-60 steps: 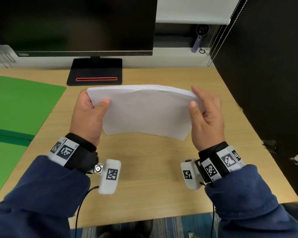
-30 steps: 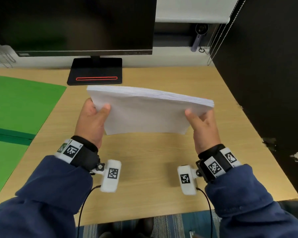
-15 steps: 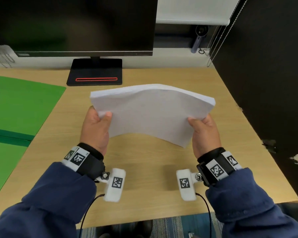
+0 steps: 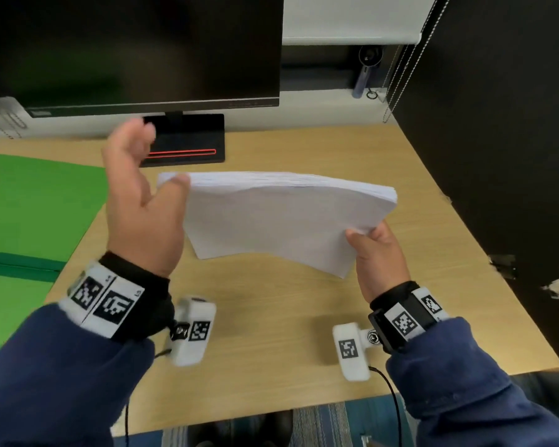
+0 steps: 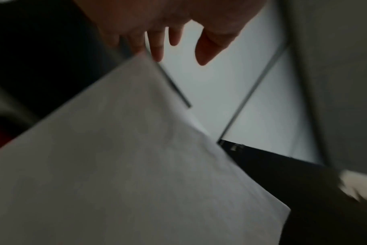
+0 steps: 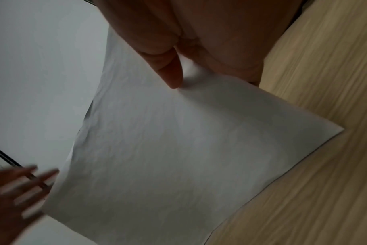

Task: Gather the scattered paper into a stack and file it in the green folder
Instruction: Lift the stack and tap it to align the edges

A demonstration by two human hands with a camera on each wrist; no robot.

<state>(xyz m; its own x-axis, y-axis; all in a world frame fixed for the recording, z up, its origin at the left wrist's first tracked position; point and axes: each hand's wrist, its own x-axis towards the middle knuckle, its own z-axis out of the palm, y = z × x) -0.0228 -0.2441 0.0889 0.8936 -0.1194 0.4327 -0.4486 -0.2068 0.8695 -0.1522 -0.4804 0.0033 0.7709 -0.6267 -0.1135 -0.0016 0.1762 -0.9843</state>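
Observation:
A thick stack of white paper [image 4: 271, 217] hangs above the wooden desk, bowed upward in the middle. My right hand [image 4: 380, 253] grips its near right corner, thumb on top. My left hand [image 4: 139, 195] is open at the stack's left edge, fingers spread and blurred, thumb near the paper's corner. The left wrist view shows the spread fingers [image 5: 157, 44] just above the paper [image 5: 126, 157]. In the right wrist view the thumb [image 6: 168, 69] presses on the sheet [image 6: 178, 149]. The green folder [image 4: 29, 221] lies open flat at the desk's left.
A black monitor [image 4: 136, 46] on a black base [image 4: 188, 140] with a red stripe stands at the back of the desk [image 4: 271, 333]. A dark partition [image 4: 497, 156] borders the right side. Blind cords [image 4: 397, 59] hang at the back right.
My left hand has let go of the stack's left edge and lifted up with fingers spread. The right hand alone keeps hold of the paper, which stays raised and bowed.

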